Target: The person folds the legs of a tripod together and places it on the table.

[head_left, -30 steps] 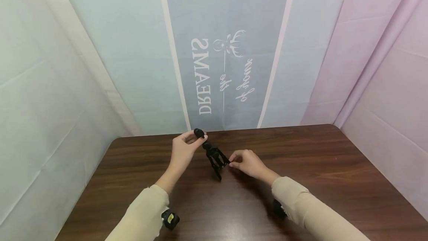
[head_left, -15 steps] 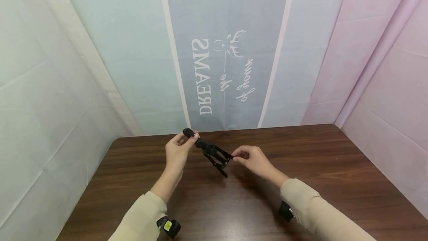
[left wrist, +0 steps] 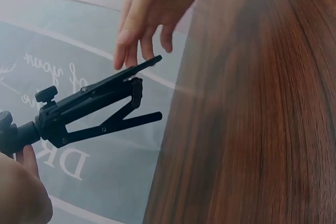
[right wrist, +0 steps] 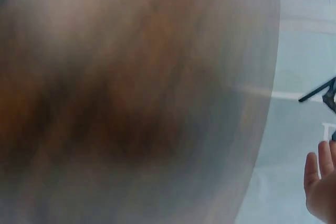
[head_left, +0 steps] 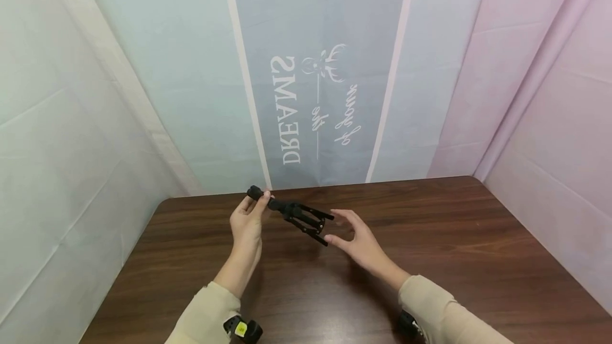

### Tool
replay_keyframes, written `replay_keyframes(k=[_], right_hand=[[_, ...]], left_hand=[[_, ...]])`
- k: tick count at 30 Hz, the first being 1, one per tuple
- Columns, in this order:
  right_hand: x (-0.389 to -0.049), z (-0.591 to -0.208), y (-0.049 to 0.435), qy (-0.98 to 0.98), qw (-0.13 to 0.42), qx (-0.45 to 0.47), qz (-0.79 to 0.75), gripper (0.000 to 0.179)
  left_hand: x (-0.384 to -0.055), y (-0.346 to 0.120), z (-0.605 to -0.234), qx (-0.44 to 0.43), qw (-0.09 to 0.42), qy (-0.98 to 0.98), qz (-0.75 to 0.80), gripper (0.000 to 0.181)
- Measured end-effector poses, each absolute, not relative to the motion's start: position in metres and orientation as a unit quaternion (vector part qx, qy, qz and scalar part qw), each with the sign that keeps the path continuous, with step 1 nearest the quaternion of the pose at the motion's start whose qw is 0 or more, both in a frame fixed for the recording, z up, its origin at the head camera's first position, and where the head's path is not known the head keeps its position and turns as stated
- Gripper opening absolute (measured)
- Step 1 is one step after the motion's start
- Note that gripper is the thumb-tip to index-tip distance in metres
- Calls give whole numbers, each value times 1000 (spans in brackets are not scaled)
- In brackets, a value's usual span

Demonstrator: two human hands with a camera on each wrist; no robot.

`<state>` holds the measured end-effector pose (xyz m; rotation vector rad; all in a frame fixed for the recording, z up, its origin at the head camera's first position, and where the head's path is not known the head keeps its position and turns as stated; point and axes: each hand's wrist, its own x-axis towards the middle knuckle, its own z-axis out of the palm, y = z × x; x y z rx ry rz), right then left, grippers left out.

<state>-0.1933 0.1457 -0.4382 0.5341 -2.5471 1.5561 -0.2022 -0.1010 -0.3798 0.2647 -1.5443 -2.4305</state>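
Observation:
A black mini tripod [head_left: 292,210] is held tilted above the table, its legs pointing to the right. My left hand [head_left: 246,230] grips it near the head end, thumb and fingers around it. In the left wrist view the tripod [left wrist: 94,103] shows a knob on its body and thin hinged legs, partly spread. Beside the leg tips is my right hand [head_left: 360,246], thumb and fingers parted with nothing pinched. Whether a fingertip touches a leg is hard to tell. The right wrist view catches only a leg end of the tripod [right wrist: 317,91] and part of my right hand [right wrist: 323,195].
Below the hands lies a dark wood-grain table [head_left: 459,259]. A pale blue printed cloth [head_left: 325,15] hangs behind its far edge, with light cloth walls on both sides. Black wrist cameras [head_left: 243,329] sit at the sleeves. Much of the right wrist view is blurred.
The tripod has moved left with my left hand and swung to lie more level. My right hand, which pinched a leg tip earlier, has let go and spread its fingers.

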Motion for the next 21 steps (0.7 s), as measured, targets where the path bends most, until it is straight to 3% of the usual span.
replay_keyframes(k=[7,13,21], right_hand=[[-187,-445,135,-829,40,186,526,92],[-188,-440,134,-839,61,176,512,85],[-188,-438,141,-845,97,190,490,74]], left_hand=[[-202,-103,-384,106,130,-511,-843,48],[-199,-102,-385,114,121,-507,-846,48],[-197,-101,-387,91,128,-518,-841,34]])
